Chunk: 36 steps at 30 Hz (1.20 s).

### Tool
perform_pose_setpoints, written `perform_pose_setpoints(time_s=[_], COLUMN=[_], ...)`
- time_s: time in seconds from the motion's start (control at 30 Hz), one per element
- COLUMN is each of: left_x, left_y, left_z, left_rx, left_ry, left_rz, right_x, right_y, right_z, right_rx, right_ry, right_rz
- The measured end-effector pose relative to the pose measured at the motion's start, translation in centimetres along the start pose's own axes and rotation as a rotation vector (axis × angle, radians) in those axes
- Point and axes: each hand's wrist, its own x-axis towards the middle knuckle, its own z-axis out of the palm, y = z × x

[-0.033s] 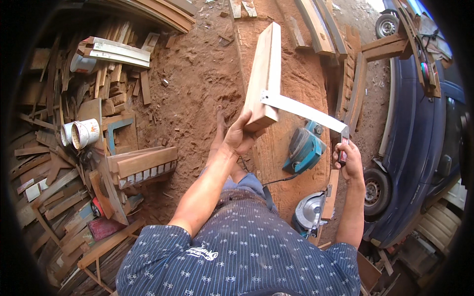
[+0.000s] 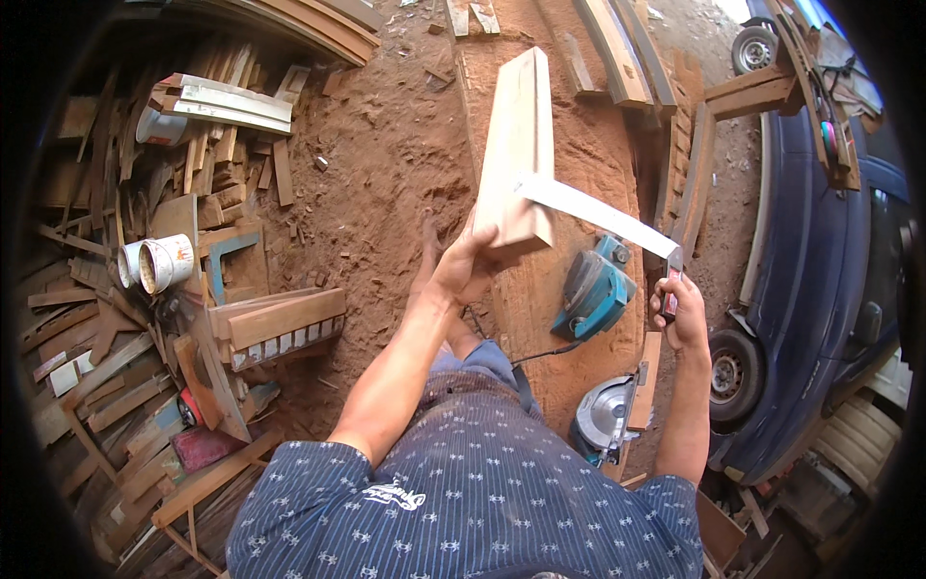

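- Left hand (image 2: 465,267) grips squared timber (image 2: 511,135).
- Right hand (image 2: 685,314) clasps a try square (image 2: 617,222), blade (image 2: 579,204) across the timber.
- Electric planer (image 2: 592,289) near the bench's (image 2: 531,311) right edge.

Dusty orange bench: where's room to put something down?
The dusty orange bench has bare room, seen between the pale rectangular wooden board, the long brown planks beyond, and the flat white blade. Brown dirt ground left of it is mostly bare. It's crowded by the teal planer, the silver circular saw, and the jumbled brown woodpile far left.
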Motion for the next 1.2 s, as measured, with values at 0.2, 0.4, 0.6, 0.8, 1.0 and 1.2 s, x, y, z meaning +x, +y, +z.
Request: perform_pose_setpoints(time_s=[0.2,0.4,0.6,0.8,1.0,1.2], left_x=[-2.6,-1.3,1.8,6.0,6.2,6.0], left_y=[1.2,2.1,9.8,13.1,12.6,11.9], left_z=[1.4,3.2,15.3,18.8,19.5,19.4], left_rx=[0.380,0.602,0.543,0.504,0.437,0.368], left_ry=[0.117,0.238,0.156,0.062,0.050,0.014], left_rz=[0.115,0.142,0.113,0.119,0.123,0.105], right_x=[10.0,18.6,17.2,11.8,9.8,9.7], right_y=[5.5,7.6,9.7,14.7,16.7,17.6], right_z=[-2.1,1.0,1.2,1.0,0.8,1.0], right_rx=[0.167,0.099,-0.733,-0.746,-0.625,-0.546], right_ry=[0.127,0.173,0.398,0.476,0.592,0.582], right_rz=[0.026,0.021,-0.264,-0.381,-0.308,-0.305])
